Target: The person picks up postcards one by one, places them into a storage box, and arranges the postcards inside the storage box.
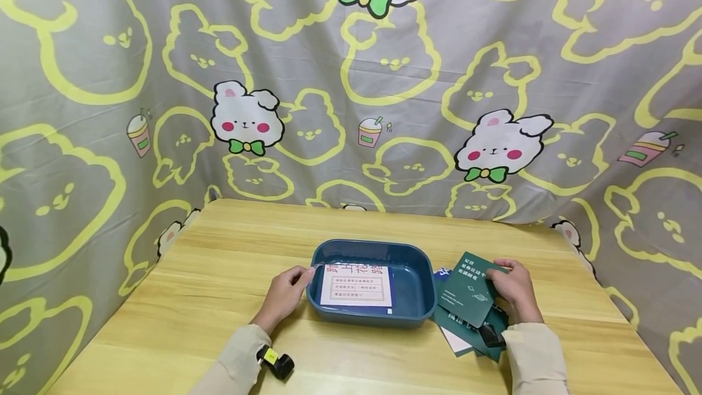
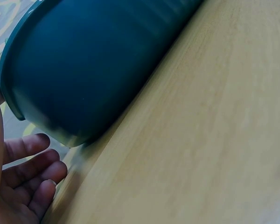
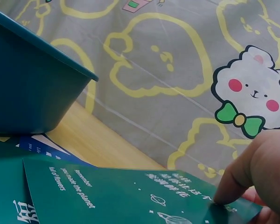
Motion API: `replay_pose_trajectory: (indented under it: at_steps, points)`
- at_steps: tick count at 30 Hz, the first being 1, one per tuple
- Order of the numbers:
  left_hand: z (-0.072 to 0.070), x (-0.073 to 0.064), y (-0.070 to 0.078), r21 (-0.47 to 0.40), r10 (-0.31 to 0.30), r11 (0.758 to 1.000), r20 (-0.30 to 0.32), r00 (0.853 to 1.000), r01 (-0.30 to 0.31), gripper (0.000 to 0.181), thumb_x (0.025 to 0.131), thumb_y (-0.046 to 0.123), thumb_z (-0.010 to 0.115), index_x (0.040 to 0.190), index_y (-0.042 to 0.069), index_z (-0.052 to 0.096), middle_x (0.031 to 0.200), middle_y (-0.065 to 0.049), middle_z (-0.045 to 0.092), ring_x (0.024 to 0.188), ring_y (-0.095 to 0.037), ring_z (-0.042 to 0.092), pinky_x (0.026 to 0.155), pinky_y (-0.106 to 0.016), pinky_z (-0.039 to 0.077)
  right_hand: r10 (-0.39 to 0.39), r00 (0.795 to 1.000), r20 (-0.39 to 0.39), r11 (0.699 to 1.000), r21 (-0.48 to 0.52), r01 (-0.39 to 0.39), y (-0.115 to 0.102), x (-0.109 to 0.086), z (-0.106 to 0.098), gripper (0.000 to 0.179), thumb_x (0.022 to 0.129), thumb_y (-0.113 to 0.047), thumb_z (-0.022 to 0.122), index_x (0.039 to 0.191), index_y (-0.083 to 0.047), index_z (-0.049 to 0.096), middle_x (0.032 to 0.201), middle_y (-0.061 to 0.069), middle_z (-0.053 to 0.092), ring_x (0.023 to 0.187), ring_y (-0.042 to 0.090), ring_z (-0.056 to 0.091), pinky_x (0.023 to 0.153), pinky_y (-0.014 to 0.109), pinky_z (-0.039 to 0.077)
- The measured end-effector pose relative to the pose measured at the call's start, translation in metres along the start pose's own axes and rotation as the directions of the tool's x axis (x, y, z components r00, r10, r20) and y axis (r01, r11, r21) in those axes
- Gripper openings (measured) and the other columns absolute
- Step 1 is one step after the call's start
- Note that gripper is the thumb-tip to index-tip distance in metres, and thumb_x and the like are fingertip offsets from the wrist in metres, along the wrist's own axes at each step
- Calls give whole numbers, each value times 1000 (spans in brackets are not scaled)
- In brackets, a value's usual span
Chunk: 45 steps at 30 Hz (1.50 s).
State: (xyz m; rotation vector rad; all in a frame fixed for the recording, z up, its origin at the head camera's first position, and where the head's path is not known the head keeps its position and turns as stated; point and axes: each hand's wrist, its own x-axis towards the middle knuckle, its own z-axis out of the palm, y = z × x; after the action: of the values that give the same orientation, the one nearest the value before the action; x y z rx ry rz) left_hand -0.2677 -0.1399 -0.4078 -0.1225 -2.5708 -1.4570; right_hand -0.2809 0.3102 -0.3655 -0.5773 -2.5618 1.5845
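Sensibly, right fingers (image 3: 235, 176) are pinching the green card (image 1: 466, 292), likely light and bendy, by its edge; left fingers (image 2: 31, 168) are hanging loose.

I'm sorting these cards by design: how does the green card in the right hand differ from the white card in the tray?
The green card has white print; the white card has a red heading above a framed text block.

The right hand grips the green card outside the blue tray; the white card lies inside it.

Both bear Chinese characters.
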Motion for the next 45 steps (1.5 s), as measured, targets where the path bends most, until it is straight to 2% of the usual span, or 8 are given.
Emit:
replay_pose_trajectory:
  at_steps: [11, 18, 27, 34, 38, 45]
  points:
    - [-1, 0, 0, -11, 0, 1000, 3, 1000, 0, 35, 98, 41, 55, 92, 10, 70, 79, 1, 59, 74, -16, 52, 69, -32, 43, -20, 999, -28, 1000, 16, 20, -4, -3, -1, 51, 86, -9, 54, 131, 10, 39, 118, 30, 39, 97, 35, 47, 62, 27, 43]
    - [-1, -1, 0, -3, 5, 1000, 0, 1000, -5, 34, 98, 41, 55, 92, 11, 70, 78, 1, 59, 73, -16, 52, 68, -32, 42, -14, 999, -52, 999, 50, 17, -4, -4, -1, 49, 85, -7, 53, 130, 9, 39, 120, 30, 39, 96, 33, 48, 62, 28, 43]
    - [-1, 0, -1, 8, 11, 1000, -8, 1000, -11, 35, 98, 42, 55, 92, 11, 70, 81, 1, 61, 75, -16, 53, 70, -33, 43, -11, 997, -78, 999, 48, 15, -6, -4, -1, 51, 87, -9, 52, 133, 9, 39, 126, 32, 37, 102, 36, 44, 65, 28, 42]
    - [-2, -1, 0, 4, 12, 1000, -3, 1000, -12, 35, 98, 42, 55, 92, 11, 70, 80, 2, 60, 74, -17, 52, 69, -33, 43, -23, 993, -120, 998, 60, 31, -7, -4, -2, 46, 85, -7, 54, 127, 7, 46, 117, 26, 43, 86, 26, 51, 57, 25, 45]
    - [-2, -1, 0, 1, 10, 1000, 1, 1000, -10, 34, 98, 41, 55, 93, 11, 70, 81, 1, 61, 74, -16, 53, 70, -34, 44, -16, 988, -156, 998, 60, 26, -8, -5, -3, 41, 85, -8, 55, 123, 5, 49, 108, 22, 43, 80, 22, 50, 54, 25, 46]
    - [-1, -1, 0, -3, 14, 1000, 1, 1000, -14, 35, 98, 42, 55, 91, 11, 70, 78, 2, 59, 72, -16, 52, 68, -33, 43, -17, 981, -192, 998, 62, 29, -10, -5, -2, 35, 86, -10, 56, 118, 4, 54, 110, 20, 40, 93, 30, 44, 55, 25, 44]
